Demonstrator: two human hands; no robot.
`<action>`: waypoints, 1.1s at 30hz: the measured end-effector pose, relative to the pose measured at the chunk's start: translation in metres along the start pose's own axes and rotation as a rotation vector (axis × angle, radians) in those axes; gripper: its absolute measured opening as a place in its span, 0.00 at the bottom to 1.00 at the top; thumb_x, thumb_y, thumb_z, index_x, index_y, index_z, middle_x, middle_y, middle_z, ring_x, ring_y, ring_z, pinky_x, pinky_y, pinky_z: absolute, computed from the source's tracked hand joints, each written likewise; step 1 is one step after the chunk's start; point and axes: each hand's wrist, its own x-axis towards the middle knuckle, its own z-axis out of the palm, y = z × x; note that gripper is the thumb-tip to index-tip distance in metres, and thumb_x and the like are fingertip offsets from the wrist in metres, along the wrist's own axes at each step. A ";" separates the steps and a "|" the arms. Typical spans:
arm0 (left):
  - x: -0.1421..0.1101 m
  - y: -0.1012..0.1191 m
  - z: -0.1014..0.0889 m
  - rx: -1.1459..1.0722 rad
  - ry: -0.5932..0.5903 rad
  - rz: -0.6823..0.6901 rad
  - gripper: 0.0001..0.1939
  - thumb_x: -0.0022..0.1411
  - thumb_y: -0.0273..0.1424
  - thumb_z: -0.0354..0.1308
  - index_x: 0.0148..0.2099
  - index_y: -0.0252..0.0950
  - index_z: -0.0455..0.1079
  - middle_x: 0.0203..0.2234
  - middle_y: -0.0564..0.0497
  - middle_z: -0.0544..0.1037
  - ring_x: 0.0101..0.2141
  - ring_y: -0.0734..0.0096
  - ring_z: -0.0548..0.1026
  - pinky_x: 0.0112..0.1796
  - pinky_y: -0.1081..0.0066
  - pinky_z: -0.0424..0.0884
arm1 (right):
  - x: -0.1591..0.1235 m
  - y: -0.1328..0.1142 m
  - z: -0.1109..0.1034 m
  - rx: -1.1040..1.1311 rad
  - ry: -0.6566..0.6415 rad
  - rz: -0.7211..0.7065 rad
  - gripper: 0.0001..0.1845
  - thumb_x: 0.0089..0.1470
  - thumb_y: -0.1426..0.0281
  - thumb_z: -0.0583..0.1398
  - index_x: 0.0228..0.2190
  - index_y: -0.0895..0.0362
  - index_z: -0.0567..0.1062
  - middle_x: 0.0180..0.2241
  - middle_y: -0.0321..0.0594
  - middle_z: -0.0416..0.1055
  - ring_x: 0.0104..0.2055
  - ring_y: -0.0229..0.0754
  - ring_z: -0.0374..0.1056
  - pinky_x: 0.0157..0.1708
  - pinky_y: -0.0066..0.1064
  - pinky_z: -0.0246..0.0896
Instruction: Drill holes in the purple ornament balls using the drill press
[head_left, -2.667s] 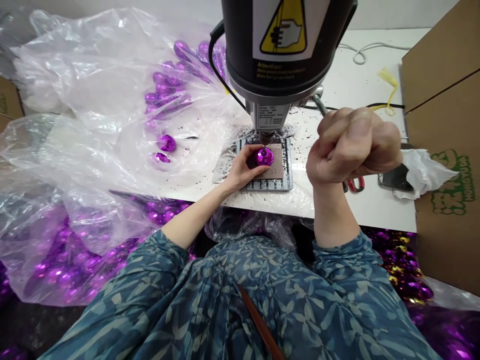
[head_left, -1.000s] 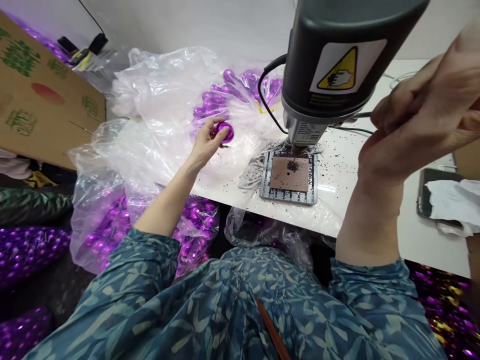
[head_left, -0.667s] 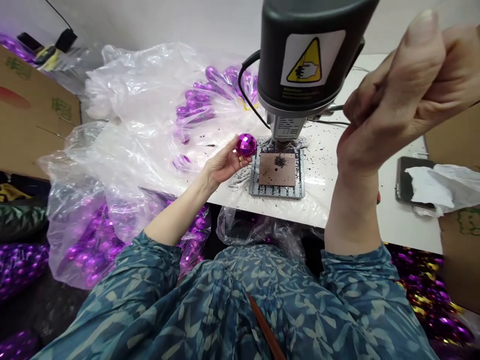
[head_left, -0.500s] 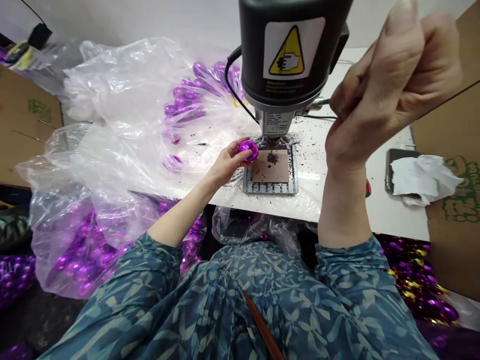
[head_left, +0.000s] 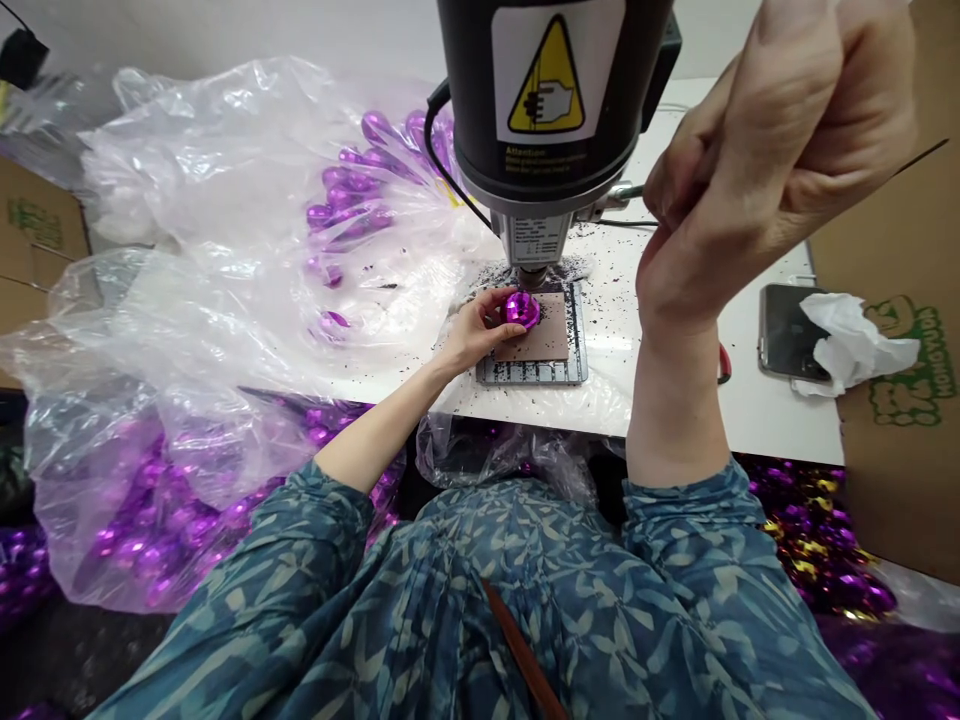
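Observation:
My left hand [head_left: 484, 328] pinches a shiny purple faceted ball [head_left: 523, 311] between thumb and fingers. The ball is over the brown square board [head_left: 551, 340], under the chuck of the drill press [head_left: 555, 110]. Beneath the board lies a slotted metal base plate [head_left: 531, 374]. Raised at the right, my right hand [head_left: 780, 150] is closed around the lever handle [head_left: 632, 191] at the machine's side; most of the handle is hidden by the fingers. Dark shavings are scattered round the base.
A clear plastic bag [head_left: 202, 190] with purple ornaments [head_left: 349, 200] spreads over the left of the white table [head_left: 750, 415]. On the right lie a phone [head_left: 787, 330] and crumpled white tissue [head_left: 862, 340], beside a cardboard box [head_left: 900, 480]. More purple balls [head_left: 154, 535] sit in plastic below left.
My left hand has carried the purple ball rightward from the board's edge to under the chuck. My right hand stays on the handle. The whole view has shifted slightly.

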 end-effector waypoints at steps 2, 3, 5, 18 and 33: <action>-0.001 0.000 0.003 0.075 -0.003 0.015 0.40 0.54 0.51 0.74 0.61 0.37 0.69 0.51 0.42 0.81 0.45 0.58 0.81 0.46 0.61 0.79 | 0.000 0.000 0.001 0.013 0.017 0.019 0.18 0.63 0.76 0.55 0.22 0.55 0.60 0.19 0.29 0.48 0.18 0.22 0.52 0.29 0.24 0.46; -0.001 0.000 0.005 0.131 0.008 0.029 0.39 0.54 0.50 0.74 0.61 0.38 0.70 0.51 0.42 0.81 0.45 0.58 0.81 0.46 0.60 0.79 | 0.000 0.000 0.001 0.013 0.031 0.042 0.17 0.63 0.76 0.55 0.22 0.55 0.61 0.18 0.29 0.48 0.18 0.23 0.51 0.29 0.25 0.46; -0.003 -0.002 0.009 0.253 0.061 0.079 0.36 0.53 0.48 0.76 0.59 0.39 0.71 0.50 0.43 0.79 0.48 0.56 0.79 0.50 0.57 0.78 | 0.001 -0.002 0.003 0.005 0.063 0.096 0.17 0.63 0.71 0.58 0.22 0.54 0.61 0.18 0.28 0.49 0.18 0.24 0.50 0.28 0.27 0.46; -0.004 -0.013 0.023 0.173 0.018 0.241 0.33 0.61 0.48 0.70 0.60 0.39 0.63 0.53 0.41 0.77 0.54 0.56 0.79 0.55 0.57 0.77 | -0.006 -0.001 0.001 -0.158 0.096 0.028 0.27 0.61 0.56 0.60 0.19 0.56 0.55 0.15 0.27 0.46 0.16 0.22 0.49 0.26 0.29 0.41; -0.004 -0.015 0.023 0.111 0.028 0.218 0.37 0.57 0.53 0.71 0.59 0.39 0.64 0.54 0.40 0.74 0.55 0.54 0.78 0.56 0.56 0.76 | -0.045 0.032 -0.031 -0.354 0.083 -0.137 0.35 0.63 0.49 0.56 0.24 0.53 0.39 0.14 0.28 0.38 0.13 0.27 0.41 0.14 0.31 0.40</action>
